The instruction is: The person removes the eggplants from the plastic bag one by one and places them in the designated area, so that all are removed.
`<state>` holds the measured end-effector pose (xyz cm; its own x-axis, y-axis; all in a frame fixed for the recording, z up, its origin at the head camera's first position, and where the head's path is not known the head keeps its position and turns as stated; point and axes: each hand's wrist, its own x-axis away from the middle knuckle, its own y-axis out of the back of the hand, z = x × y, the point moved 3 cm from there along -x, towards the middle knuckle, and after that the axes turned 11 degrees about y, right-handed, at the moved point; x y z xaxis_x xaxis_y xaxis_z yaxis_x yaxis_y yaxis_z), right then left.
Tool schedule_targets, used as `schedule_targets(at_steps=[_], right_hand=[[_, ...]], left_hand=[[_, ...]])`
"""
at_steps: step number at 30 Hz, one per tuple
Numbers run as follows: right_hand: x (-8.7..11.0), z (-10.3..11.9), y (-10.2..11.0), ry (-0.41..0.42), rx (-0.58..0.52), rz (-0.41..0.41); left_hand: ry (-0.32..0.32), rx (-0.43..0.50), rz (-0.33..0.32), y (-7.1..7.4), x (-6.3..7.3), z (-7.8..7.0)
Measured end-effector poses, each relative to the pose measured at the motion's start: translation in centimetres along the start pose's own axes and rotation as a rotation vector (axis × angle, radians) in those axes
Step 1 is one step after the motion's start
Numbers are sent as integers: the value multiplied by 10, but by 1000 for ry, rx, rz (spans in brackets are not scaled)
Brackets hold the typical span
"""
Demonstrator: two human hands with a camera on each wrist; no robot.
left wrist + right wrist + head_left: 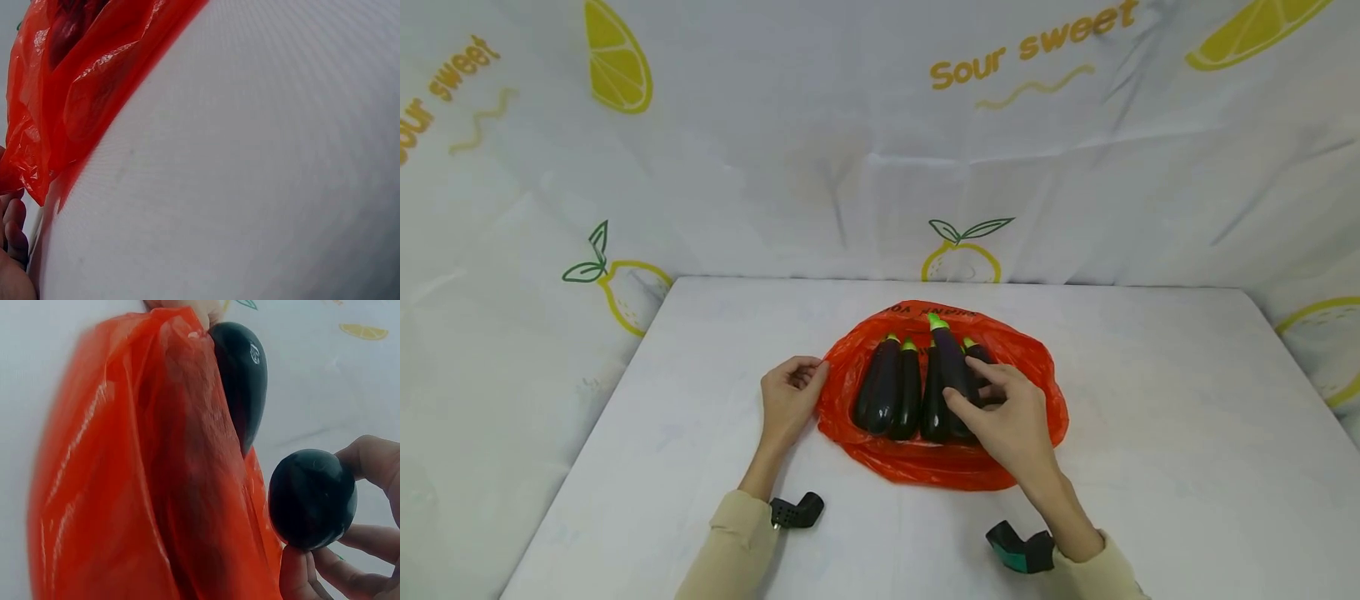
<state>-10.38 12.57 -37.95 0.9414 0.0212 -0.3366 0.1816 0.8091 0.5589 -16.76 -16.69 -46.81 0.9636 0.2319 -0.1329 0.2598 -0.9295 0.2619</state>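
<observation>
A red plastic bag point(925, 473) lies spread on the white table with several dark purple eggplants point(884, 390) side by side in its opening. My right hand point(1017, 421) grips one eggplant point(950, 354) between thumb and fingers, its green stem pointing away. In the right wrist view, the rounded end of this held eggplant point(312, 500) is apart from the bag. On the other side, my left hand point(790, 398) pinches the bag's left edge. Only some of its curled fingers point(15, 231) show in the left wrist view, below the gathered plastic.
The white tabletop point(1165, 400) stretches out on both sides of the bag. Behind it hangs a white cloth point(760, 183) printed with lemons and lettering. Black devices are strapped at the left wrist point(797, 510) and the right wrist point(1022, 550).
</observation>
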Motion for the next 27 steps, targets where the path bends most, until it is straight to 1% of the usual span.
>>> schedule_targets(at_steps=[5,9,12,18,24,27], right_hand=[[-1,-3,9,8,-4,-15],[-2,-5,16,12,-1,-28],[-2,-7,20,21,23,-32],[-2,-9,30,48,64,-54],[-1,-13,42,64,85,-107],[-1,-16,50,51,90,-146]], left_hand=[[-7,-3,3,-1,-1,-1],[2,4,5,-1,-1,-1],[8,7,4,0,-1,0],[-1,1,7,0,-1,-1],[-9,-5,6,0,0,-1],[-7,6,7,0,0,-1]])
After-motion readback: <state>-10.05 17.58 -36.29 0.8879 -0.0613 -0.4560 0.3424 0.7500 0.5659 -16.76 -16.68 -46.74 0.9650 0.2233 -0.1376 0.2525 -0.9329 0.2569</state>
